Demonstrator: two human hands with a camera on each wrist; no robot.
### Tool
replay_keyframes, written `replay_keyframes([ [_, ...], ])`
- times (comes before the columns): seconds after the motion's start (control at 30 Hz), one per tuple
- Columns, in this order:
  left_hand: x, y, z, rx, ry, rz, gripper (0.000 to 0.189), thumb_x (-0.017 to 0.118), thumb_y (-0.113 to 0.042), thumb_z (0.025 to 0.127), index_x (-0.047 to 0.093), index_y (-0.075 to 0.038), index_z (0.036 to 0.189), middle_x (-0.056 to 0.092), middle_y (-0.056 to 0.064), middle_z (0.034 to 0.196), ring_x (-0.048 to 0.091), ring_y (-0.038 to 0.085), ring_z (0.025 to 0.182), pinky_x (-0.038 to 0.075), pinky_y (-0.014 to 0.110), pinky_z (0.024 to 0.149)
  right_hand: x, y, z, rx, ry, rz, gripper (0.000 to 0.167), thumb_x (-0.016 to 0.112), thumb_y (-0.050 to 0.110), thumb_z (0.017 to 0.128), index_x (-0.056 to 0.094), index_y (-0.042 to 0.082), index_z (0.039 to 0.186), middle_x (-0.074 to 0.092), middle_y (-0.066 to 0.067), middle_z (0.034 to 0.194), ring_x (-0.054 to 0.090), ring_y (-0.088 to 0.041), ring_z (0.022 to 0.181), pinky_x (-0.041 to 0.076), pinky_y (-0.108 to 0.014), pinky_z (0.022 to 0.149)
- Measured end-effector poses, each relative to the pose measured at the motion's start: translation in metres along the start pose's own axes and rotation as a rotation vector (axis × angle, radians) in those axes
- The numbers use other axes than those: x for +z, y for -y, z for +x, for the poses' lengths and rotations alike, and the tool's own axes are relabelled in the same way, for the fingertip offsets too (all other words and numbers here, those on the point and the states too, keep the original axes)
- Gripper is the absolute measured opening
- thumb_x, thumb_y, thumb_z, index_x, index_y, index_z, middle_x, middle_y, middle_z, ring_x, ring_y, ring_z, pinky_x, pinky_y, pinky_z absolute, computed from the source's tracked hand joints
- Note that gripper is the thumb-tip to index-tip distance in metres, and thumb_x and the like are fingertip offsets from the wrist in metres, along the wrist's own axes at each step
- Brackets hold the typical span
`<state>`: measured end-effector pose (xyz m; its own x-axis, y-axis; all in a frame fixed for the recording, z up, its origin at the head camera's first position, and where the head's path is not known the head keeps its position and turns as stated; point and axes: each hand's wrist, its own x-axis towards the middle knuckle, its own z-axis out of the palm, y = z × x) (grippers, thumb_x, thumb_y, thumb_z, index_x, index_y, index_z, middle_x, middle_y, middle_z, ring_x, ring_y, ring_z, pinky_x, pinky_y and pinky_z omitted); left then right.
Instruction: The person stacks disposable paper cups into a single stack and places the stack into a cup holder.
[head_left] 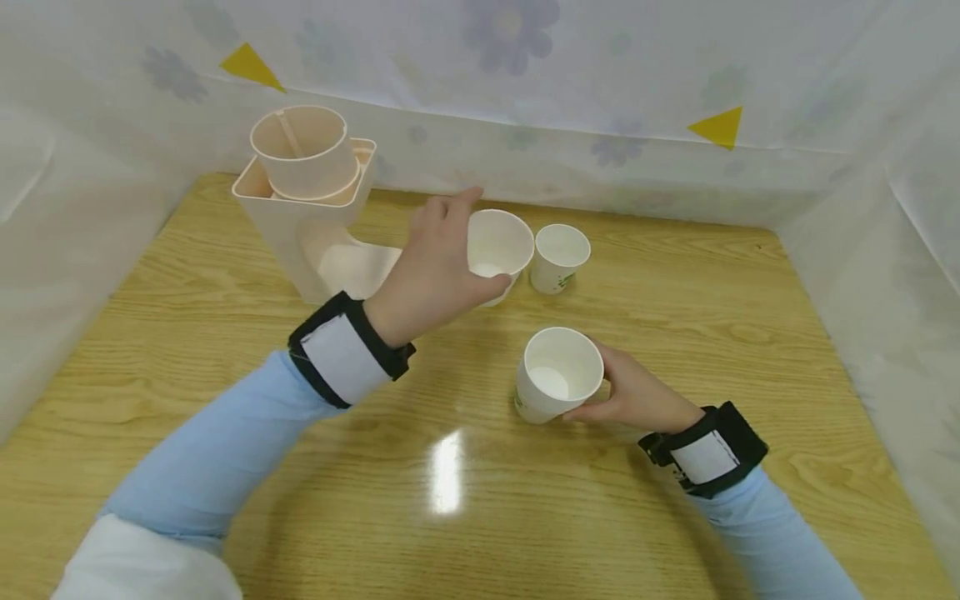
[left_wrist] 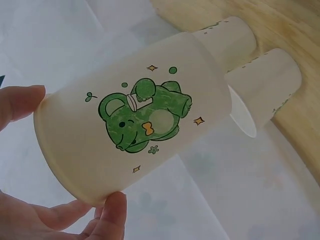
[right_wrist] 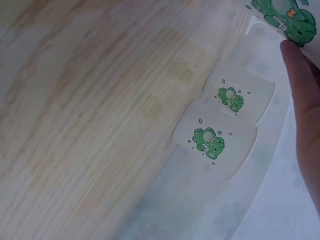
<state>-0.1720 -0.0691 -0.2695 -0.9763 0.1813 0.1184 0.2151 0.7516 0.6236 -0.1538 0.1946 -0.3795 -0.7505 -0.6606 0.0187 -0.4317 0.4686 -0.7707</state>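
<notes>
My left hand (head_left: 442, 258) holds a white paper cup (head_left: 510, 237) near its rim, thumb on one side and fingers on the other. A green bear is printed on this cup's side (left_wrist: 145, 115), seen in the left wrist view. My right hand (head_left: 630, 387) grips a second white paper cup (head_left: 558, 375), open end up, nearer the front; only its printed edge shows at the top right of the right wrist view. Another paper cup (head_left: 558, 254) stands just right of the left hand's cup. Two bear-printed cups (right_wrist: 217, 140) stand side by side in the right wrist view.
A cream plastic stand (head_left: 300, 225) with a round cylinder (head_left: 303, 158) in its top is at the back left, its low part reaching behind my left wrist. The wood-grain table (head_left: 360, 500) meets pale flowered sheeting (head_left: 600, 67) at the back and sides.
</notes>
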Motion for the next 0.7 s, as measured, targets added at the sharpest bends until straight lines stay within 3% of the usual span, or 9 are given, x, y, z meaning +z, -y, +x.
replay_keyframes([
  [0.27, -0.005, -0.018, -0.013, 0.092, -0.028, -0.04, 0.089, 0.075, -0.029, 0.074, 0.026, -0.007, 0.146, 0.038, 0.016, 0.136, 0.034, 0.029, 0.127, 0.04, 0.037, 0.101, 0.0, -0.003, 0.001, -0.017, -0.004, -0.006, 0.076, 0.084, 0.011, 0.066, 0.046, 0.005, 0.131, 0.058, -0.01, 0.123, 0.053, -0.012, 0.11, 0.045, -0.027, 0.093],
  [0.7, -0.007, -0.043, -0.037, 0.348, -0.049, -0.099, 0.087, 0.077, -0.024, 0.073, 0.03, -0.002, 0.143, 0.044, 0.015, 0.127, 0.04, 0.027, 0.117, 0.041, 0.034, 0.096, -0.002, -0.004, 0.001, -0.032, 0.016, -0.006, 0.077, 0.082, 0.016, 0.069, 0.042, 0.006, 0.135, 0.058, -0.008, 0.124, 0.052, -0.006, 0.11, 0.045, -0.027, 0.094],
])
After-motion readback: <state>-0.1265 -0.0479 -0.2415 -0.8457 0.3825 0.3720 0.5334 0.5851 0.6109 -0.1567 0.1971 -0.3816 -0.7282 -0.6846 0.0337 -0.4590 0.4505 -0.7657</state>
